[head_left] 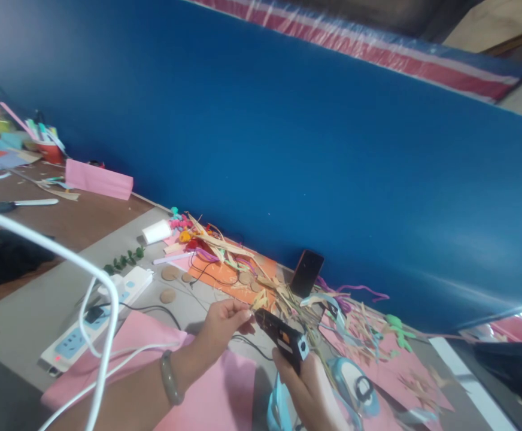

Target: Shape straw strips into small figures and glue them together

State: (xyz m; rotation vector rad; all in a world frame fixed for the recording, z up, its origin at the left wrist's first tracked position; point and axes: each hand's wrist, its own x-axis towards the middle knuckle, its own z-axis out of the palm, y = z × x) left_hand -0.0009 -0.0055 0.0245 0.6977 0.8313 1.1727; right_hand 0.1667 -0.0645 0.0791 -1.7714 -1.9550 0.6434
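Observation:
My left hand (227,320), with a bracelet (171,377) at the wrist, is closed in a pinch on a small yellowish strip of dry husk (260,299). My right hand (303,380) is wrapped round a black glue gun (281,336). The gun's front end points left and up, close to the left fingertips and the strip. I cannot tell whether its tip touches the strip. Pink paper (218,389) lies under the left forearm. Beside the right hand is a light-blue and white object (355,386), partly hidden.
A white power strip (79,338) with plugged cords lies at left; a thick white cable (108,311) crosses the near left. Husk strips (225,242) cover orange paper (211,278). A phone (306,273) leans on the blue partition (288,149). Wooden discs (168,296) lie mid-table.

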